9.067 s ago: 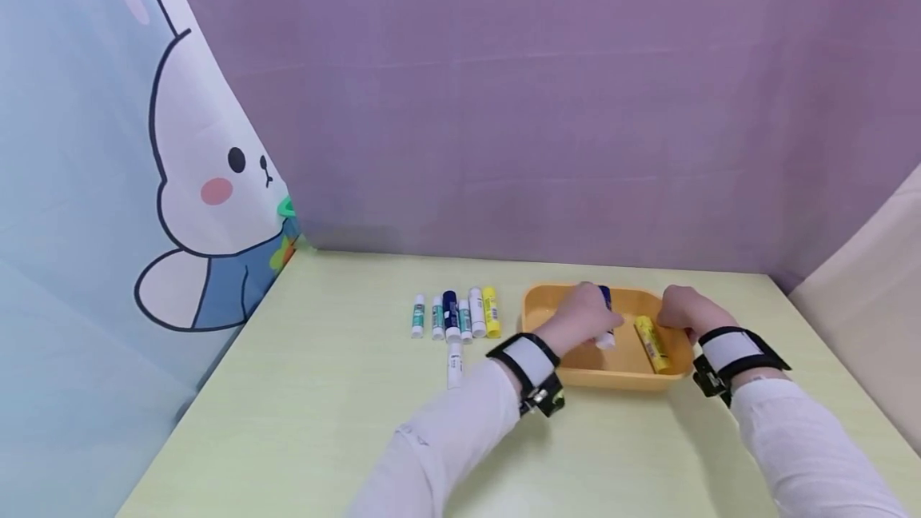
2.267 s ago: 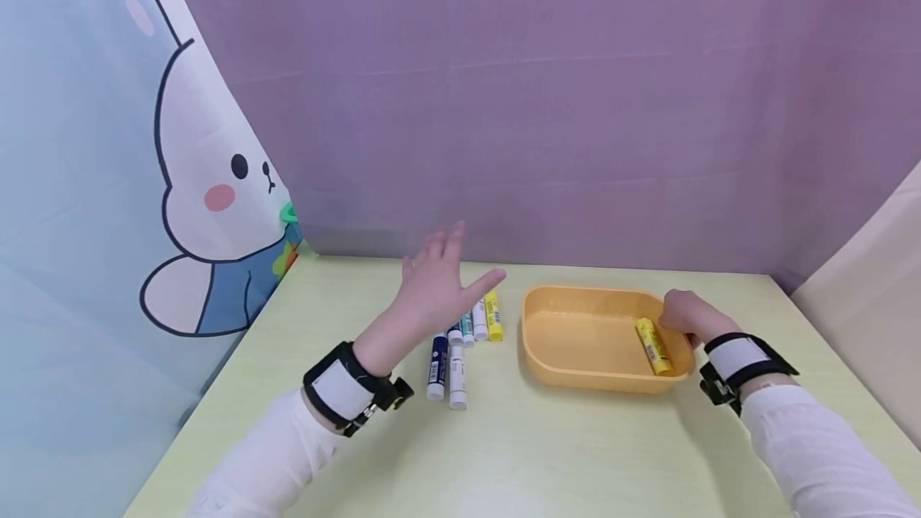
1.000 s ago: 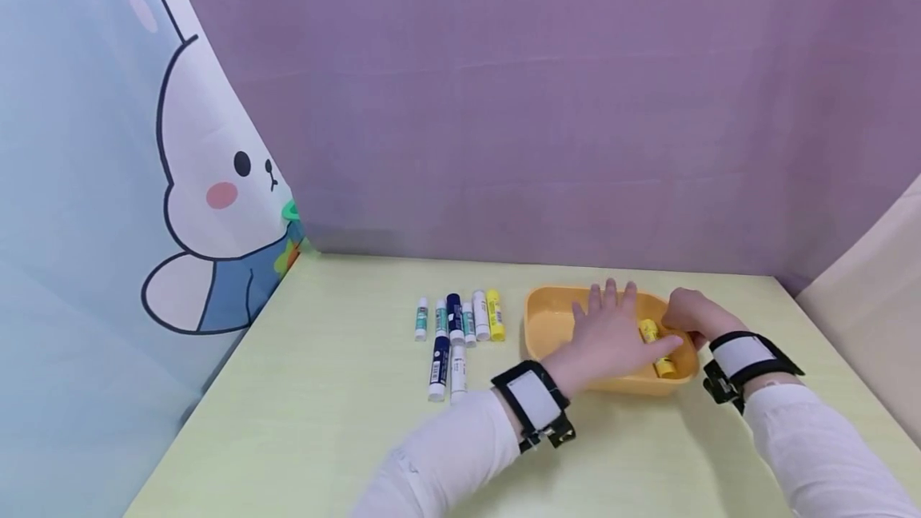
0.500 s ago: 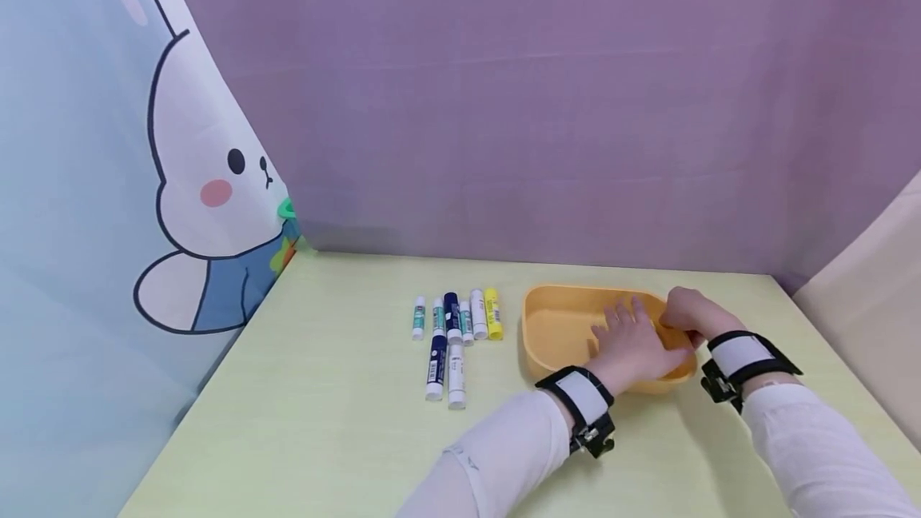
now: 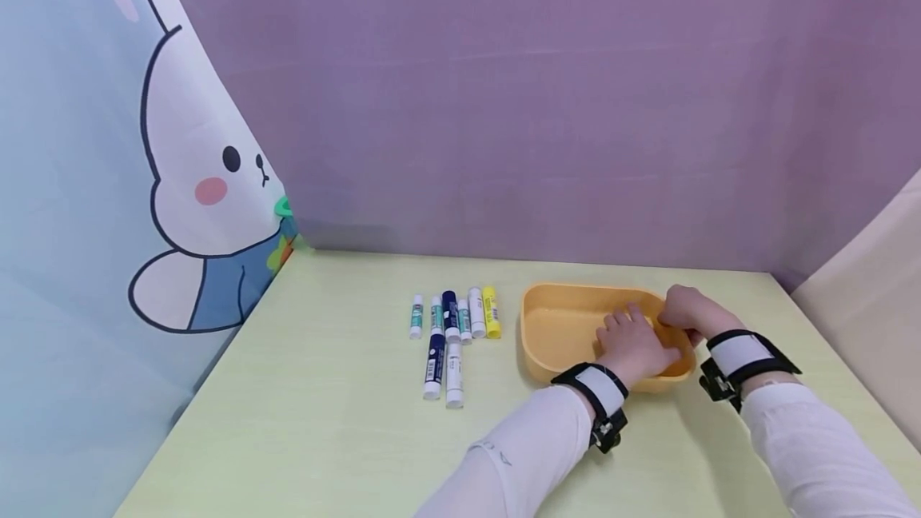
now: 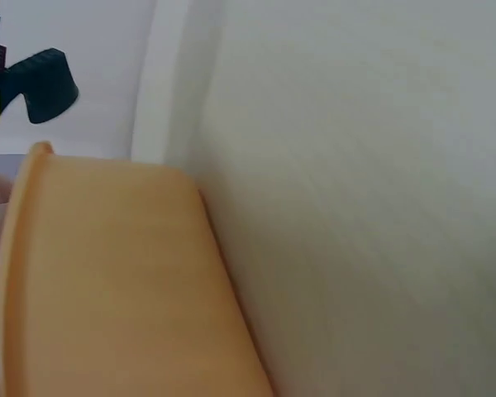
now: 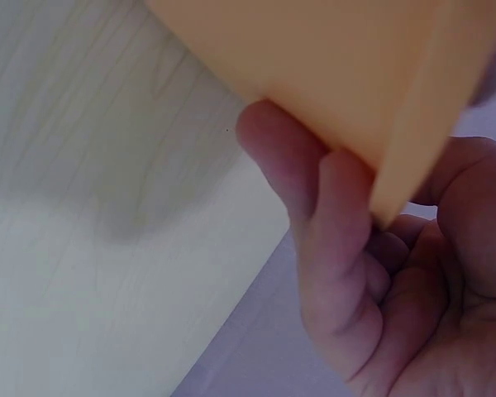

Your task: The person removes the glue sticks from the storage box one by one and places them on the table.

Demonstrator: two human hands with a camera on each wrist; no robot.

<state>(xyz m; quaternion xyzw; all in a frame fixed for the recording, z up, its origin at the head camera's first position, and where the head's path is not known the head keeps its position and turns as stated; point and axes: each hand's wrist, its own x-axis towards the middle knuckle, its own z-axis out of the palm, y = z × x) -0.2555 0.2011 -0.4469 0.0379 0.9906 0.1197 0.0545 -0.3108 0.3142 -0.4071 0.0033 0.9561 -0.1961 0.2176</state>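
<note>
In the head view, my left hand (image 5: 633, 348) reaches down into the orange tray (image 5: 564, 332), over the spot of a yellow glue stick, which the hand now hides. Thumb and forefinger stand apart there, the other fingers loosely bent. My right hand (image 5: 692, 312) grips the tray's right end; in the right wrist view its fingers (image 7: 339, 207) lie under the tray wall (image 7: 331, 66) with the thumb on the other side of the rim. The left wrist view shows mostly the tray's outer wall (image 6: 124, 273).
Left of the tray, several glue sticks lie in a row, with a yellow glue stick (image 5: 492, 312) at its right end. Nearer me lie a navy glue stick (image 5: 434, 366) and a white glue stick (image 5: 454, 374). A purple curtain (image 5: 532, 118) hangs behind the table (image 5: 324, 390).
Earlier the left hand carried a navy glue stick out of the tray; that stick now lies beside the white one. The left hand has since returned over the yellow stick. The right hand stays put.
</note>
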